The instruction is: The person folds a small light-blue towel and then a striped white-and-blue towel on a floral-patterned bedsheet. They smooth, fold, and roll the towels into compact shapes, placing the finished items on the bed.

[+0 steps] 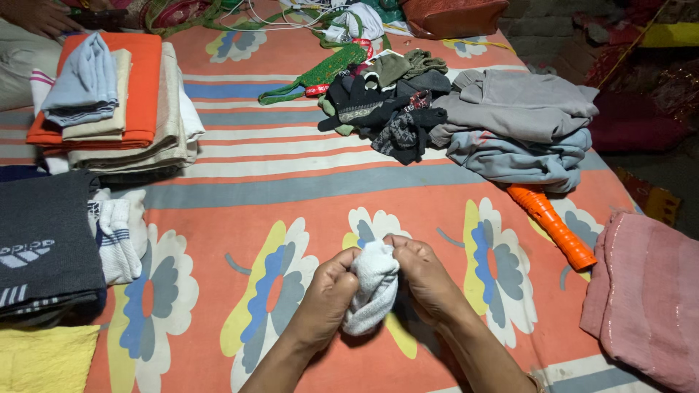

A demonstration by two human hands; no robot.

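Flowered orange bedsheet [306, 211] covers the bed; above its near edge, a balled white sock [373, 287] sits gripped between the left hand [329, 295] and right hand [428, 280], both curled tightly on it, well apart from the orange torch [551, 225].

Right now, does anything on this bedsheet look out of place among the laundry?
Yes: an orange torch lies on the sheet beside the grey clothes pile, the one hard tool among fabrics. Otherwise, both hands, left hand and right hand, grip a white sock.
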